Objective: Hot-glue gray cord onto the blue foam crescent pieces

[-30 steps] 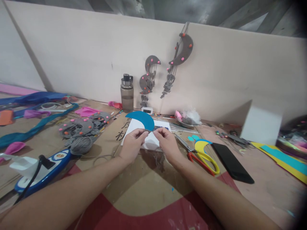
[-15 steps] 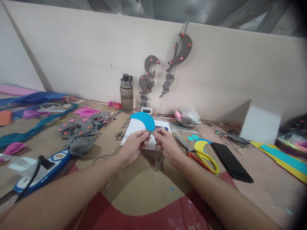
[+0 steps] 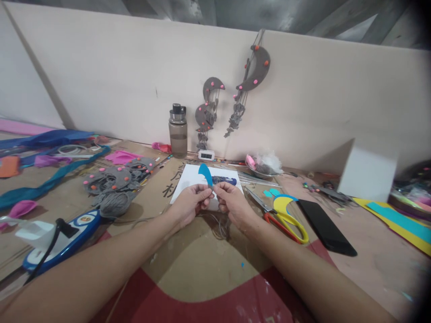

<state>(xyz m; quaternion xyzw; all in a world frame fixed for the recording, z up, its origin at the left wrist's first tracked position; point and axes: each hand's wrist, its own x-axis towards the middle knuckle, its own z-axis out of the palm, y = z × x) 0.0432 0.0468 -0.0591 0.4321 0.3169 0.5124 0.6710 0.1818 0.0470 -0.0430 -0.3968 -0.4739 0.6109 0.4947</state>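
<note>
the blue crescent [image 3: 205, 174] has turned, showing a narrower shape and baring more white sheet [image 3: 189, 175]

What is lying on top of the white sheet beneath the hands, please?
A dark blue object lies on the white sheet, toward its right side. The left hand, right hand and the blue piece hide part of it, so anything behind them cannot be seen.

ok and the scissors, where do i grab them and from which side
Probably by the handles of the scissors, with the right hand coming down from above on the near side. They lie flat with the handles toward you and the blades pointing away, and the phone is just to the right.
</note>
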